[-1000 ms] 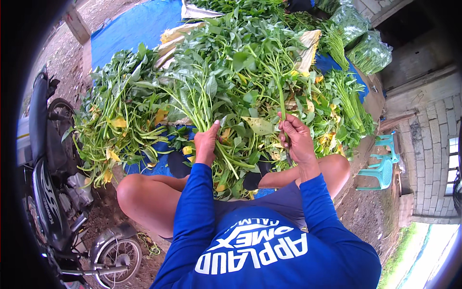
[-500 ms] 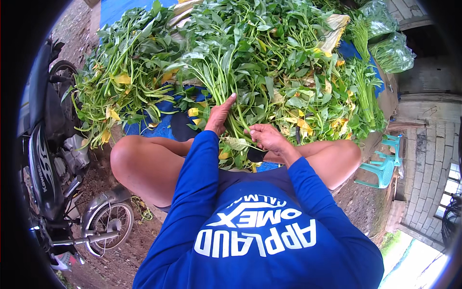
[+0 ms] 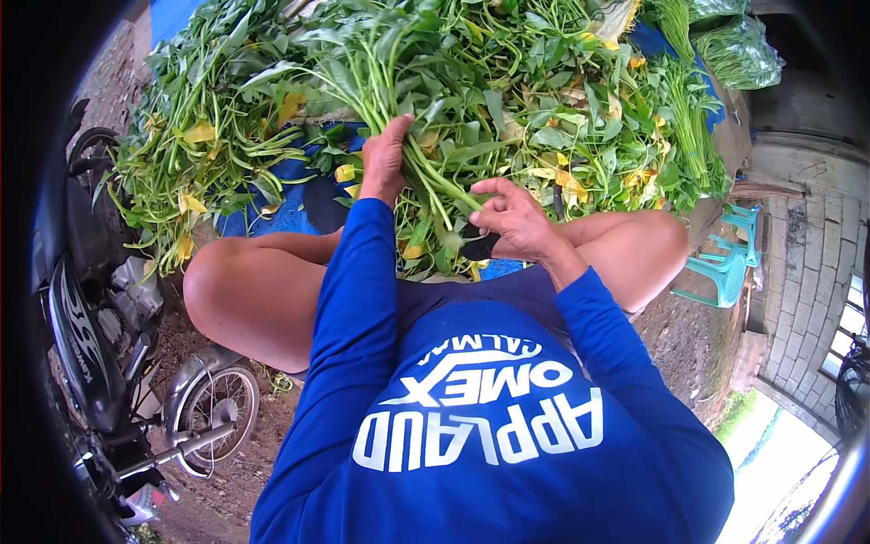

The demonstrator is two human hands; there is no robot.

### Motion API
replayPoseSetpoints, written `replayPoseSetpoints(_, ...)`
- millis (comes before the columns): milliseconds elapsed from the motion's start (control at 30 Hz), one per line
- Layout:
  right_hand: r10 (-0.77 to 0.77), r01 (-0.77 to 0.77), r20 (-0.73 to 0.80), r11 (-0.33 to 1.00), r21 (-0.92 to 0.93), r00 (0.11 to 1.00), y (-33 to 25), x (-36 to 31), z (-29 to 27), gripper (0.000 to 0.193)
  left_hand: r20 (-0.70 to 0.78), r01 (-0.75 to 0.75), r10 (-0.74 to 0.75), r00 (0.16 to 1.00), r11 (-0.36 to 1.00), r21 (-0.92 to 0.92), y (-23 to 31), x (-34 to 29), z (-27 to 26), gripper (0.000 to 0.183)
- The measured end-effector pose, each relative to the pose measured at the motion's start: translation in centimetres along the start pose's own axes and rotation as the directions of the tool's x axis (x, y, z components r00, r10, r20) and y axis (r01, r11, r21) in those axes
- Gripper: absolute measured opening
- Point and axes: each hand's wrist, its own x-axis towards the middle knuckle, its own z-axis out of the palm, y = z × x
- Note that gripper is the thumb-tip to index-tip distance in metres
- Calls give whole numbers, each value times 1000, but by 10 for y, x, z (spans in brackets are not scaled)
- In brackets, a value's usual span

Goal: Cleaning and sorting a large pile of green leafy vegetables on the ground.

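A bunch of water spinach (image 3: pixel 370 95), with long pale stems and green leaves, lies in my left hand (image 3: pixel 384 163). The fingers wrap round the stems and the thumb points up. The leafy tops spread away from me and the cut ends come back toward my lap. My right hand (image 3: pixel 518 219) is at the stem ends, thumb and forefinger closed round a stem tip. Beneath and beyond both hands lies a large heap of loose greens (image 3: pixel 553 118), with yellow leaves (image 3: pixel 569 184) scattered through it.
The heap rests on a blue tarp (image 3: pixel 294 222) before my crossed legs. Tied bundles of stems (image 3: pixel 693 136) and a clear plastic bag of greens (image 3: pixel 741 59) are at the far right. Green plastic stools (image 3: pixel 723 276) stand right. A motorcycle (image 3: pixel 86 344) is parked left.
My left hand has lifted the bunch slightly up and to the left. The right hand has shifted a little right and stays by the stem ends. The view has tilted a little.
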Motion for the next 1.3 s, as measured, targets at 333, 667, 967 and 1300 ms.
replayPoseSetpoints(333,190,-190,7,982,11,982,-20,-13,-6,33,-54,-103,97,994,986,-135,18,-12,8,29)
replayPoseSetpoints(667,-96,75,-116,981,-179,989,-2,-44,-4,29,-68,-193,183,981,960,-203,51,-12,5,32)
replayPoseSetpoints(967,-673,546,212,334,-768,709,-79,8,18,24,82,-111,119,989,989,-99,46,-34,26,27)
replayPoseSetpoints(1300,-390,459,275,535,-709,879,-63,-29,20,8,65,-125,125,990,992,-11,40,-43,19,25)
